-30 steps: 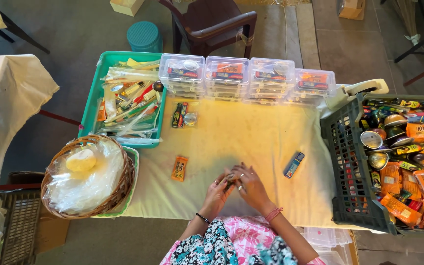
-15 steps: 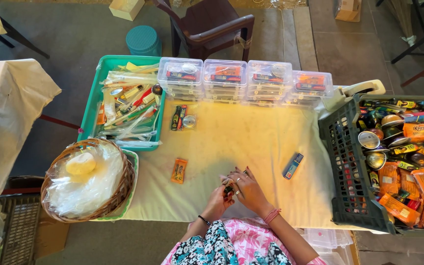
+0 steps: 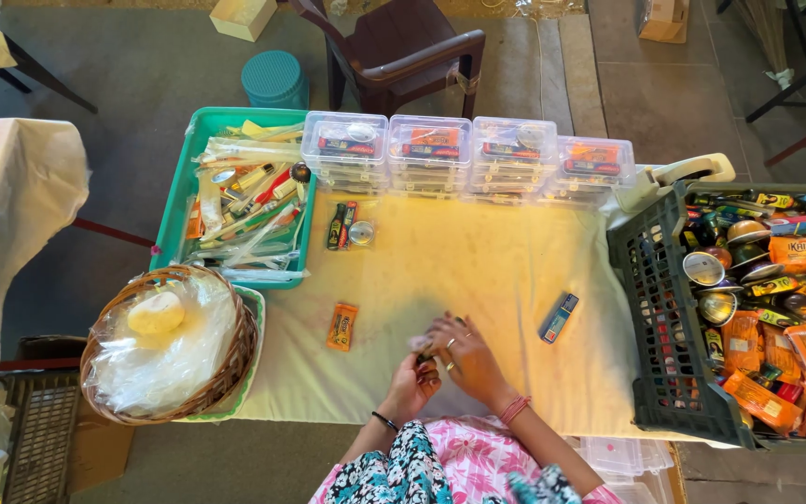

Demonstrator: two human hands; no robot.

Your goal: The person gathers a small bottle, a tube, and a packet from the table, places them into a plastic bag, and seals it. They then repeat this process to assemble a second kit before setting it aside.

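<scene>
My left hand and my right hand meet at the near edge of a table covered with a pale yellow cloth. Together they pinch a small object, mostly hidden by the fingers. My right hand wears rings and a red wrist thread, my left a dark bracelet. An orange sachet lies to the left of my hands, and a small blue box to their right.
A row of clear lidded boxes lines the far edge. A green tray of wrapped items and a wicker basket with plastic stand left. A black crate of packets and tins stands right. A chair is behind the table.
My hands have stayed together at the near edge, the fingers shifting slightly around the small object. Nothing else on the table has moved.
</scene>
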